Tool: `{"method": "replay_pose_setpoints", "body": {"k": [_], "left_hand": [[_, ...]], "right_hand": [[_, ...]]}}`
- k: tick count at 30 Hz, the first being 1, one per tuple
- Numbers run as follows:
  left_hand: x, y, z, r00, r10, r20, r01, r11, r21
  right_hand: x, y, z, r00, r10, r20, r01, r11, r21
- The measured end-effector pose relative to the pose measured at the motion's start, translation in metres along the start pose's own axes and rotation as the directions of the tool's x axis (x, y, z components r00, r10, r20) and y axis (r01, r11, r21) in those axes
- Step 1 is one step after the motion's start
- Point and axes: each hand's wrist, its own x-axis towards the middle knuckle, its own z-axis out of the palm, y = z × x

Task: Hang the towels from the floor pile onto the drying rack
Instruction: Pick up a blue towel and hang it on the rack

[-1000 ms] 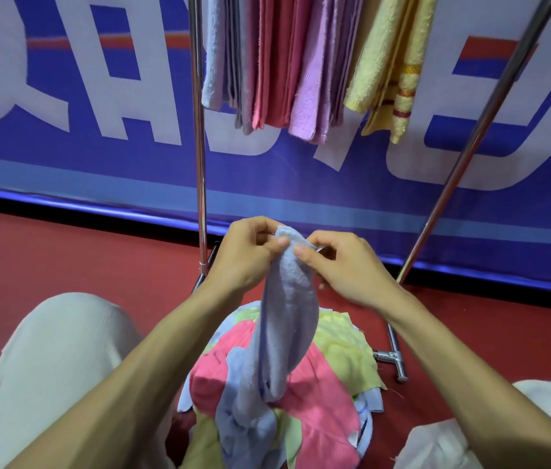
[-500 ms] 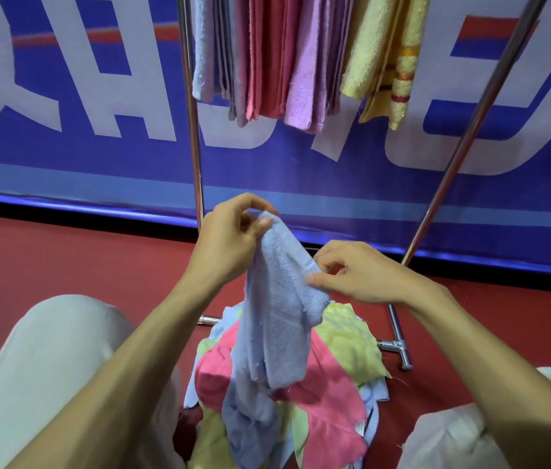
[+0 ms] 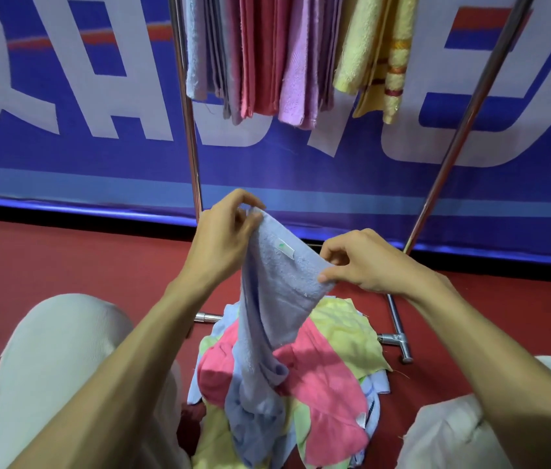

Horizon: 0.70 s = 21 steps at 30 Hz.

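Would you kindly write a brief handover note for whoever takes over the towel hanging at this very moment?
Hands: the left hand pinches the top corner of the light blue towel; the right hand pinches its upper edge further along.
Things: the towel's lower end lies on the floor pile of pink, yellow and blue towels, in front of the drying rack.
Done: several hung towels (blue, grey, pink, lilac, yellow) are on the rack.
Left: spread and hang the light blue towel, then the rest of the pile.
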Motion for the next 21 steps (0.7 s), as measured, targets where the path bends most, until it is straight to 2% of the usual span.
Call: {"method": "replay_pose_setpoints", "body": {"k": [4, 8, 10, 13, 15, 18, 19, 21], "left_hand": [[0.0, 0.001, 0.001, 0.998, 0.028, 0.062, -0.032, 0.997, 0.066], [0.0, -0.003, 0.003, 1.0, 0.019, 0.024, -0.02, 0.998, 0.061], [0.001, -0.003, 0.001, 1.0, 0.024, -0.019, -0.024, 0.999, 0.035], [0.004, -0.003, 0.002, 0.996, -0.007, -0.094, 0.005, 1.0, -0.018], [0.008, -0.001, 0.003, 0.98, -0.117, -0.158, 0.083, 0.976, -0.201], [0.014, 0.002, -0.002, 0.937, -0.304, -0.17, 0.185, 0.847, -0.499], [0.015, 0.002, -0.003, 0.93, -0.33, -0.162, 0.2, 0.824, -0.531], [0.016, -0.001, -0.003, 0.938, -0.307, -0.163, 0.192, 0.849, -0.492]], "right_hand": [[0.001, -0.001, -0.002, 0.998, -0.032, 0.055, 0.037, 0.996, -0.086], [-0.004, 0.007, -0.002, 0.99, 0.058, 0.128, -0.045, 0.993, -0.107], [-0.005, 0.01, -0.003, 0.99, 0.094, 0.108, -0.083, 0.991, -0.102], [-0.004, 0.01, -0.006, 0.993, 0.112, -0.04, -0.115, 0.991, -0.065], [-0.002, 0.008, -0.009, 0.98, 0.104, -0.171, -0.105, 0.994, 0.004], [0.002, 0.005, -0.014, 0.905, 0.145, -0.399, -0.052, 0.971, 0.235], [0.003, 0.005, -0.015, 0.875, 0.182, -0.45, -0.029, 0.945, 0.326], [0.006, 0.004, -0.015, 0.828, 0.24, -0.507, 0.023, 0.889, 0.458]]}}
